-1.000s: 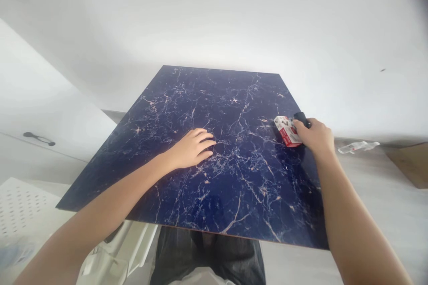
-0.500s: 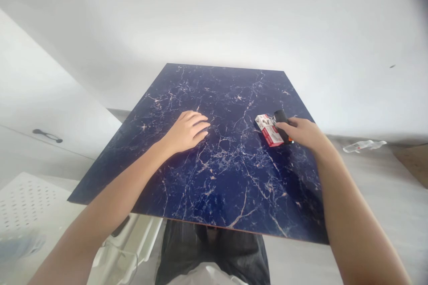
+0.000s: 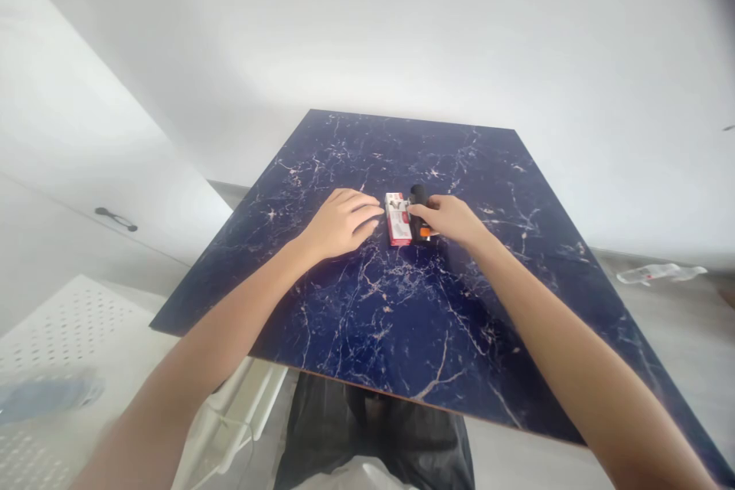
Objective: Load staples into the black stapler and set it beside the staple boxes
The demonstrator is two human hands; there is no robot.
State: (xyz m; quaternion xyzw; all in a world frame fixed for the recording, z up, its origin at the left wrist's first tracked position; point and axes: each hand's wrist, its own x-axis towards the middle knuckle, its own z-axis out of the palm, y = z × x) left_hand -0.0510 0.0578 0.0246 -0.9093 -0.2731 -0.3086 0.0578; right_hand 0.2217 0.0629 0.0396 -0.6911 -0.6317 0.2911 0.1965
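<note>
My right hand (image 3: 451,217) grips a black object with an orange part (image 3: 419,195) near the middle of the blue marbled table (image 3: 396,321). Its exact kind is hard to make out under the fingers. Close against its left side is a small red and white box (image 3: 397,220), with my right thumb near the box's edge. Just left of the box, my left hand (image 3: 346,223) rests over the tabletop, fingers stretched toward the box and a little apart. Nothing shows in my left hand.
A white perforated surface (image 3: 69,329) with a bluish clear item (image 3: 49,396) stands at the left. Behind it is a white cabinet with a dark handle (image 3: 115,219). Clear plastic (image 3: 660,273) lies beyond the table's right edge. A white wall rises behind.
My right hand has moved left across the table with the black object, and the box has come along and turned straighter. My left hand keeps its place by the middle. The view has shifted slightly.
</note>
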